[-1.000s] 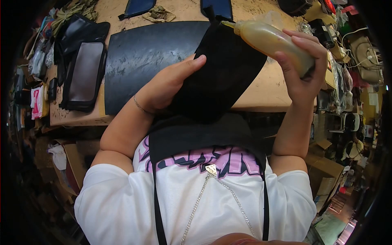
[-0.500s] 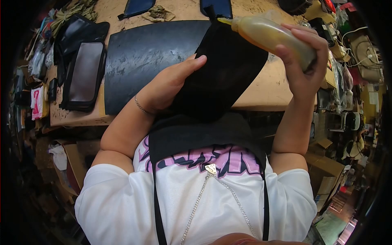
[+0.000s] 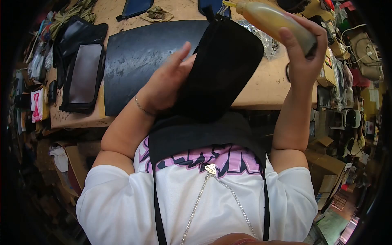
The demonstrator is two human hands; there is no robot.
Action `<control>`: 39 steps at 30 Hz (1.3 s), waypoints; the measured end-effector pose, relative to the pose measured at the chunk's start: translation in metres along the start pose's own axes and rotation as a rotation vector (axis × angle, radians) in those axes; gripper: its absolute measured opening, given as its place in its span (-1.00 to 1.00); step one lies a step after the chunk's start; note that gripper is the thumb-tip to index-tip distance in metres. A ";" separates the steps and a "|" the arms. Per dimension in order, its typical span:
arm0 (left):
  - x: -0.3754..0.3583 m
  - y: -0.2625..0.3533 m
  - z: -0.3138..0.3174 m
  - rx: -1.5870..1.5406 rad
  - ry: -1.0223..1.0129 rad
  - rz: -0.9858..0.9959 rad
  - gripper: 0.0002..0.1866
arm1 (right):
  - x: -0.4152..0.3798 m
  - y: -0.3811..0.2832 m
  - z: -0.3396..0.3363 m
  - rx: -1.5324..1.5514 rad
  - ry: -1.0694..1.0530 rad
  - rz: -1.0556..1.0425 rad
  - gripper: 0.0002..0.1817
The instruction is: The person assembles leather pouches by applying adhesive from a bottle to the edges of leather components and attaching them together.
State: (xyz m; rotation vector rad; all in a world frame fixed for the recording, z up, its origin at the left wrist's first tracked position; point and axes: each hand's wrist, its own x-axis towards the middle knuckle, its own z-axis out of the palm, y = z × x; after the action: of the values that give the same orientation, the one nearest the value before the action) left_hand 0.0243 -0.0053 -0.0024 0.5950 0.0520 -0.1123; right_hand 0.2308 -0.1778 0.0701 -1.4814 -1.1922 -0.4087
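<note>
A black fabric pouch (image 3: 224, 67) is held up in front of my chest, tilted, with a short tab at its top corner. My left hand (image 3: 173, 77) supports it at the left edge. The thumb is raised off the fabric, and the other fingers are hidden behind the pouch. My right hand (image 3: 304, 51) grips a translucent squeeze bottle (image 3: 275, 24) of yellowish liquid. The bottle lies nearly sideways, its thin yellow nozzle pointing left, just above the pouch's top edge.
A dark curved sheet (image 3: 143, 57) lies on the worktable (image 3: 261, 92). Finished-looking black cases (image 3: 84, 73) are stacked at left. A crumpled rag (image 3: 157, 14) and a clear plastic bag (image 3: 267, 43) lie farther back. Clutter and cardboard boxes (image 3: 326, 167) crowd the right side.
My left thumb has lifted off the pouch, which has turned slightly and shows its right edge more. The bottle in my right hand has moved up and a little right.
</note>
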 end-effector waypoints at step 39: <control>-0.003 0.000 0.003 -0.185 -0.132 -0.023 -0.01 | -0.016 0.005 0.005 0.518 -0.204 0.429 -0.65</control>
State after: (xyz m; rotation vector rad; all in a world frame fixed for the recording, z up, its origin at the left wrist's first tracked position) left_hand 0.0217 -0.0065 0.0002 0.4017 -0.0585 -0.1671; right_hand 0.2262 -0.1797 0.0530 -1.2866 -0.9978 0.3296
